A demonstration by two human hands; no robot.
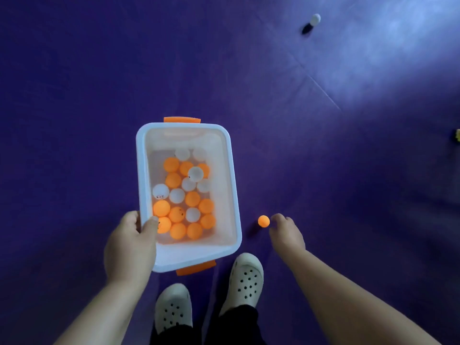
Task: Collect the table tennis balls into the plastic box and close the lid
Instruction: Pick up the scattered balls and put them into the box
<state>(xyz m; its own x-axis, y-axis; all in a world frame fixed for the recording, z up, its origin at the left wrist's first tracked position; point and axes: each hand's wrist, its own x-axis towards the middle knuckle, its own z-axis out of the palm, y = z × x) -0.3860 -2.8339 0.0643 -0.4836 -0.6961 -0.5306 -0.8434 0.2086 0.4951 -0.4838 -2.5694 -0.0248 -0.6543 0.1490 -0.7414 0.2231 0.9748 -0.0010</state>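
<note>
The left hand (130, 241) grips the rim of the open plastic box (188, 253), which holds many orange and white balls, while the right hand (286, 232) reaches with loosely curled fingers (277, 217) at an orange ball (263, 221) on the purple floor (99, 83); whether they touch it I cannot tell. A clumsy touch could send this light ball rolling off, and tilting the box could spill its load. A white ball (315, 19) lies well apart, and no lid is visible.
</note>
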